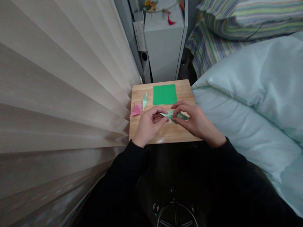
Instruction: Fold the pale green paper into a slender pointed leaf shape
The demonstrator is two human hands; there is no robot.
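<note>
A half-folded piece of light green paper (170, 114) is held just above a small wooden table (165, 134). My left hand (149, 125) pinches its left end with thumb and fingers closed. My right hand (193, 119) pinches its right part, fingers pressed together on the fold. A flat square sheet of darker green paper (165, 94) lies on the table just beyond my hands. Left of it lie a small folded light green figure (145, 100) and a folded pink figure (136, 110).
A pleated beige curtain (59, 94) hangs along the left side. A pale blue quilt (248, 104) on a bed borders the table on the right. A white cabinet (163, 47) stands behind the table. Striped bedding (236, 22) lies at the far right.
</note>
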